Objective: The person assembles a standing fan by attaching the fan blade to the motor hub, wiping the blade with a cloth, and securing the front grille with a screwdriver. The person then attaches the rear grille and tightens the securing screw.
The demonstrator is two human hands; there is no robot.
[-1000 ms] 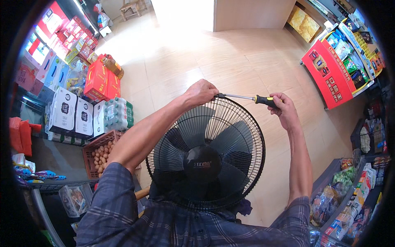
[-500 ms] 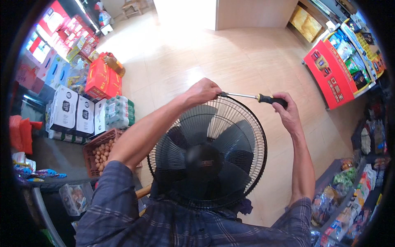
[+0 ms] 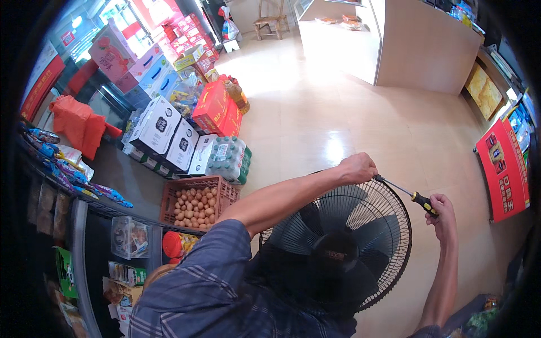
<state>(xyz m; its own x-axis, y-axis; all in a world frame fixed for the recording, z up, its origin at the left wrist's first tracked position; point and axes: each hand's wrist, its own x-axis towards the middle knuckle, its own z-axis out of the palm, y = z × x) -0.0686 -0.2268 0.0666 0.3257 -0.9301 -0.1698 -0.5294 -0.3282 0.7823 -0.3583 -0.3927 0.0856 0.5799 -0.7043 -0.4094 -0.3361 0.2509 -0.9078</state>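
Note:
A black electric fan point(image 3: 336, 250) with a round wire guard stands upright before my body. My left hand point(image 3: 359, 168) is closed at the top of the guard's rim, its fingers beside a small dark piece there; the exact grip is partly hidden. In my right hand point(image 3: 444, 217) is the black-and-yellow handle of a screwdriver point(image 3: 420, 200). Its metal shaft slants up and left, with the tip at the dark piece on the rim, next to my left fingers. The lower part of the fan is hidden by my sleeve and body.
Left of the fan sit a brown crate point(image 3: 169, 198) of eggs, a wrapped bottle pack point(image 3: 228, 160), white cartons point(image 3: 159, 125) and red boxes point(image 3: 217, 107). A shelf point(image 3: 79, 253) with goods runs along the lower left. On the right stands a red display stand point(image 3: 503, 172); a counter point(image 3: 422, 53) is beyond.
The view has swung left, so the fan and both hands appear farther right and lower. The screwdriver has gone from nearly level to slanting, its handle lower, with the tip still at the rim.

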